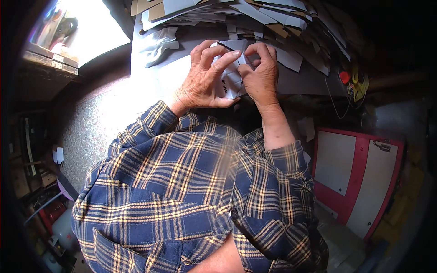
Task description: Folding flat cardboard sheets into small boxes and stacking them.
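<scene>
Between my hands, over the near part of the white table (pixel 157 84), is a small white folded carton (pixel 231 82) with black print on one side. My left hand (pixel 202 77) is wrapped round its left side, thumb along the lower edge and fingers over the top. On the right, my right hand (pixel 261 75) pinches the carton's upper right edge with thumb and bent forefinger. A flap stands up at the carton's far end, with a dark line along its edge. The carton's underside is hidden.
A big loose pile of flat white and brown cardboard pieces (pixel 268 18) covers the back of the table. A crumpled white plastic bag (pixel 160 45) lies at the left. To the lower right stands a red-and-grey cabinet (pixel 337 159). A bright window (pixel 91 27) is at upper left.
</scene>
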